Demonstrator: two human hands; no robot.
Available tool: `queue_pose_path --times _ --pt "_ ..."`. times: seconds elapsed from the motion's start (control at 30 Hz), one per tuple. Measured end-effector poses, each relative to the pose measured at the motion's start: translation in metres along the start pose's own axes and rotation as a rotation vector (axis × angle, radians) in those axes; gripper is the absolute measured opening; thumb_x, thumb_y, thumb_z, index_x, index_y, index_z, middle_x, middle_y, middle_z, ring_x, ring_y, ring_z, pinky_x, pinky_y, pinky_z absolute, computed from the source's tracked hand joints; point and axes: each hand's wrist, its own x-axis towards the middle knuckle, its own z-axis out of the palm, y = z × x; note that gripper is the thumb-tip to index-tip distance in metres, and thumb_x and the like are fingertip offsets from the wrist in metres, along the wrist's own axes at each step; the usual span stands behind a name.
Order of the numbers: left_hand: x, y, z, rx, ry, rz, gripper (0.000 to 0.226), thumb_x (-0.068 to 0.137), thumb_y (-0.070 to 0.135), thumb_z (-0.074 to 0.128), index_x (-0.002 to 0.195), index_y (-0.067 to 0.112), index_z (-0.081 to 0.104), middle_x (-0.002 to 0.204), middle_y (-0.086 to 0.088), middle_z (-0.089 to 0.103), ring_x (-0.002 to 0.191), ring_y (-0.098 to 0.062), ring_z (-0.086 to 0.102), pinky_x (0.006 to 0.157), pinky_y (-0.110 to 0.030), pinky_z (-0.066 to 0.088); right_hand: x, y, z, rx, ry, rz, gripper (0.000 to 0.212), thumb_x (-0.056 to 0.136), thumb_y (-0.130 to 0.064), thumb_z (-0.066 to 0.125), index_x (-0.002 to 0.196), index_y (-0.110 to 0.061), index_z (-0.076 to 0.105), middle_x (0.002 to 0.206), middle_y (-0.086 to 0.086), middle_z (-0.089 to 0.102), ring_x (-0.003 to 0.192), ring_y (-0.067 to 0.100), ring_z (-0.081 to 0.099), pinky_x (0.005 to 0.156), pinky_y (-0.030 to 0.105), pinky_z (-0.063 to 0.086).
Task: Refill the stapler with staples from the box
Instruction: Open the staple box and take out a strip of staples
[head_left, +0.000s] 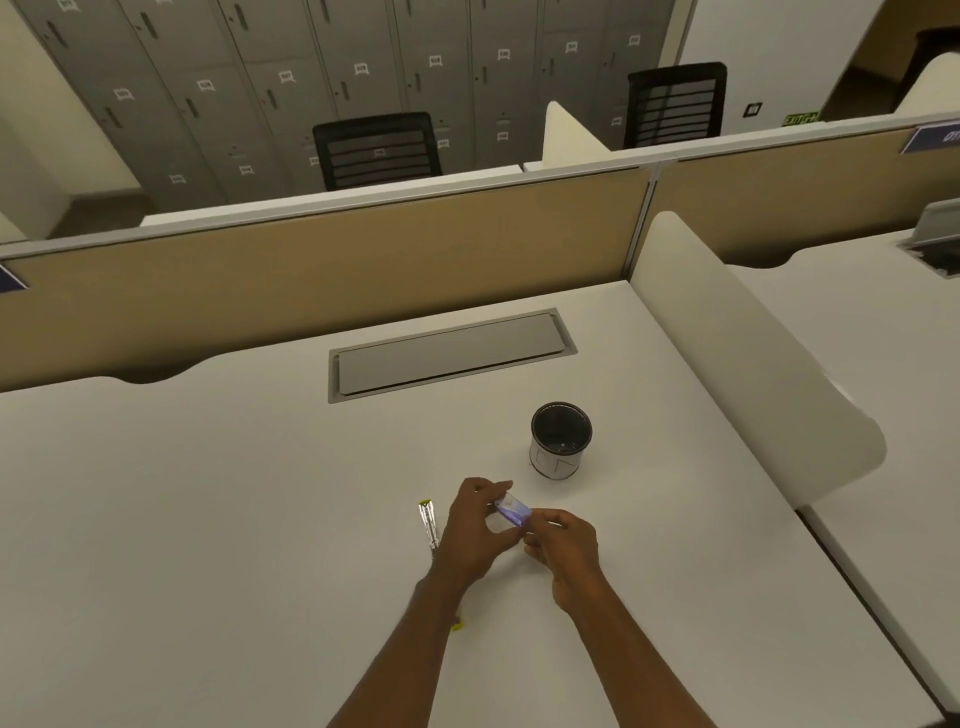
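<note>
A small staple box (513, 509) with a purple and white face is held between both hands, a little above the white desk (208, 519). My left hand (470, 530) grips its left end with thumb and fingers. My right hand (563, 543) pinches its right end. A slim metallic stapler (429, 524) with a yellow-green tip lies flat on the desk just left of my left hand, untouched. Whether the box is open I cannot tell.
A black cup with a white paper wrap (560, 439) stands just behind my hands to the right. A grey cable hatch (451, 354) is set into the desk further back. A white divider (748, 364) borders the right side. A tiny yellow-green scrap (456, 625) lies under my left forearm.
</note>
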Motion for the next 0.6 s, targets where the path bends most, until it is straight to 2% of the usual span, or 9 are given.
queue_pose_path --times 0.07,0.13,0.23,0.33,0.4,0.47,0.53,0.6 --pt "0.005 -0.003 0.006 0.025 -0.044 0.002 0.068 0.075 0.035 0.084 0.136 0.019 0.061 0.125 -0.004 0.059 0.113 -0.019 0.059 0.101 -0.024 0.053 0.007 0.005 -0.001 -0.052 0.035 -0.033 0.011 0.081 -0.008 0.077 0.077 -0.015 0.070 0.075 0.008 0.072 0.064 0.021 0.068 0.064 0.030 0.059" --pt "0.011 -0.006 0.010 0.079 -0.076 -0.019 0.075 0.075 0.041 0.082 0.143 0.024 0.055 0.135 0.000 0.061 0.122 -0.016 0.055 0.110 -0.031 0.044 0.012 0.009 -0.002 -0.132 0.056 -0.068 0.007 0.080 -0.011 0.078 0.077 -0.013 0.072 0.073 0.008 0.073 0.064 0.022 0.070 0.068 0.033 0.059" --pt "0.022 -0.012 0.017 0.179 -0.125 -0.055 0.079 0.080 0.039 0.082 0.150 0.030 0.045 0.142 0.004 0.058 0.130 -0.017 0.049 0.111 -0.028 0.031 0.018 0.012 -0.002 -0.253 0.070 -0.107 0.007 0.084 -0.015 0.076 0.087 -0.009 0.073 0.077 0.008 0.074 0.072 0.025 0.073 0.069 0.031 0.060" --pt "0.026 -0.013 0.019 0.226 -0.161 -0.053 0.078 0.085 0.037 0.079 0.152 0.028 0.041 0.142 -0.001 0.057 0.130 -0.021 0.050 0.106 -0.023 0.030 0.024 0.017 -0.003 -0.303 0.088 -0.132 0.014 0.084 -0.015 0.075 0.095 -0.007 0.073 0.083 0.009 0.074 0.074 0.025 0.073 0.064 0.025 0.058" --pt "0.026 -0.015 0.020 0.255 -0.167 -0.018 0.075 0.086 0.035 0.076 0.153 0.025 0.042 0.141 -0.003 0.057 0.129 -0.022 0.051 0.105 -0.022 0.031 0.028 0.020 -0.004 -0.306 0.094 -0.135 0.020 0.083 -0.014 0.075 0.101 -0.006 0.072 0.094 0.012 0.074 0.078 0.026 0.073 0.071 0.031 0.060" --pt "0.025 -0.017 0.022 0.280 -0.154 0.010 0.074 0.087 0.034 0.074 0.153 0.023 0.042 0.142 -0.004 0.058 0.129 -0.023 0.053 0.105 -0.021 0.031 0.030 0.023 -0.004 -0.334 0.109 -0.151 0.027 0.082 -0.014 0.075 0.108 -0.006 0.071 0.106 0.013 0.073 0.089 0.027 0.072 0.085 0.037 0.060" --pt "0.024 -0.016 0.022 0.321 -0.141 0.040 0.074 0.086 0.035 0.073 0.153 0.024 0.043 0.145 -0.002 0.057 0.132 -0.023 0.052 0.106 -0.022 0.028 0.030 0.020 -0.003 -0.377 0.138 -0.177 0.029 0.086 -0.012 0.071 0.114 -0.004 0.070 0.114 0.012 0.071 0.101 0.026 0.068 0.094 0.033 0.054" --pt "0.021 -0.015 0.019 0.351 -0.121 0.081 0.074 0.086 0.038 0.071 0.153 0.025 0.042 0.150 0.003 0.053 0.137 -0.018 0.047 0.107 -0.023 0.024 0.028 0.016 -0.002 -0.394 0.177 -0.229 0.028 0.091 -0.010 0.064 0.117 -0.003 0.069 0.118 0.012 0.070 0.106 0.026 0.067 0.094 0.032 0.051"
